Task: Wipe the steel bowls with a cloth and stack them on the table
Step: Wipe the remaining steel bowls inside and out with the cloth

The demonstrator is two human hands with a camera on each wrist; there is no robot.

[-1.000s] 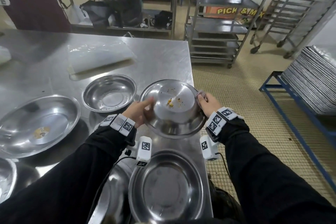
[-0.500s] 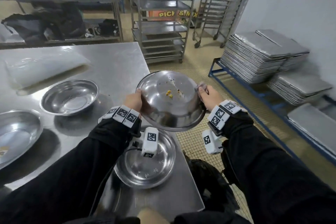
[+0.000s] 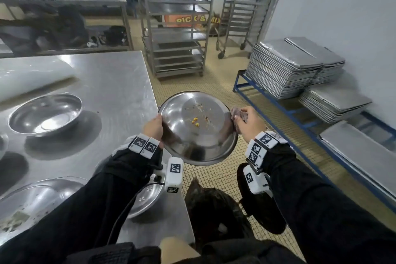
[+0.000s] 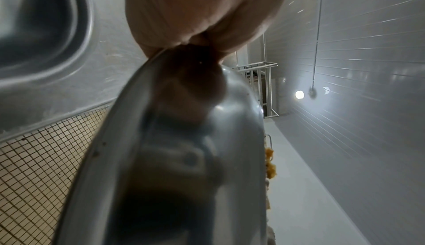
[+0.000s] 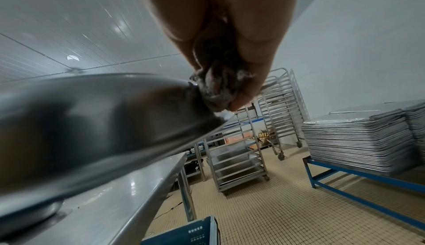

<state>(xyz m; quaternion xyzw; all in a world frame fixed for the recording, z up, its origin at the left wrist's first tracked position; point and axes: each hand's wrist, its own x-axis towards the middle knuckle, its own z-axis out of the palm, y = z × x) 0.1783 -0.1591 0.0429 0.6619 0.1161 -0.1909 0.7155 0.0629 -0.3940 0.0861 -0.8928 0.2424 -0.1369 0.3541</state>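
I hold a steel bowl (image 3: 199, 130) in the air, out past the right edge of the steel table (image 3: 120, 83) and over the tiled floor. Yellow crumbs and specks lie on its inside. My left hand (image 3: 153, 128) grips its left rim (image 4: 128, 121). My right hand (image 3: 246, 121) pinches a crumpled grey cloth (image 3: 239, 113) against the right rim (image 5: 202, 92). Another bowl (image 3: 46, 113) rests on the table at left. A further bowl (image 3: 145, 199) sits under my left wrist, and a large soiled one (image 3: 32, 203) at the near left.
A black bag (image 3: 214, 210) lies on the floor below the held bowl. Wheeled steel racks (image 3: 177, 21) stand behind the table. Stacks of baking trays (image 3: 285, 68) sit on a blue frame (image 3: 278, 105) at right. A blue crate (image 5: 188, 230) stands by the table leg.
I have turned right and carried the bowl off the table to above the floor. Both hands keep their hold on its rims; the crumbs have slid lower inside it.
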